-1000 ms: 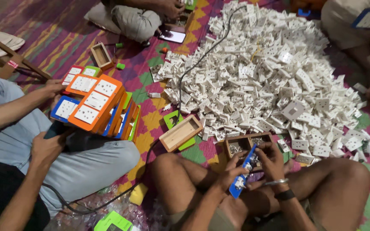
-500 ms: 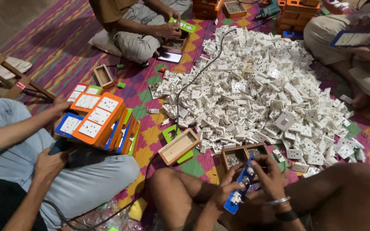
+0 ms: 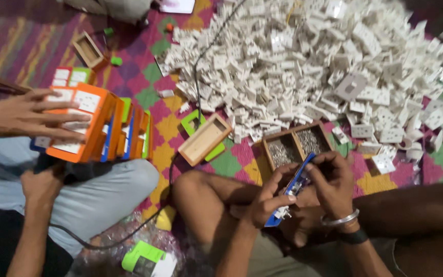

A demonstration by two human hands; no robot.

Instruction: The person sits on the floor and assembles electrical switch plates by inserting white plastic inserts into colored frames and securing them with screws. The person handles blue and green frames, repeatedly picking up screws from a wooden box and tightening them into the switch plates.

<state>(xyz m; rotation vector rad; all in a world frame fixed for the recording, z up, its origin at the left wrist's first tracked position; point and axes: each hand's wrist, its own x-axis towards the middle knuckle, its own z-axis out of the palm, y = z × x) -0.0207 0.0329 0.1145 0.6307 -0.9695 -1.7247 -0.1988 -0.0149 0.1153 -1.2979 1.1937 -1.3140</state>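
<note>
I sit cross-legged on a patterned mat. My left hand (image 3: 267,202) grips a blue plastic frame with a white socket part (image 3: 289,192) above my lap. My right hand (image 3: 331,182), with a metal bangle and a dark band on the wrist, pinches at the upper end of the same blue frame. Just beyond my hands stands a small wooden two-compartment box (image 3: 293,146) filled with tiny metal screws.
A big heap of white socket parts (image 3: 314,66) covers the mat ahead. An empty wooden box (image 3: 204,139) lies on a green frame. At left, another person's hand (image 3: 26,115) rests on a stack of orange, blue and green frames (image 3: 98,128). A black cable (image 3: 196,72) crosses the mat.
The view has dipped and closed in on my lap. My hands have shifted along the blue frame. The neighbour's hand now lies flat on the orange stack.
</note>
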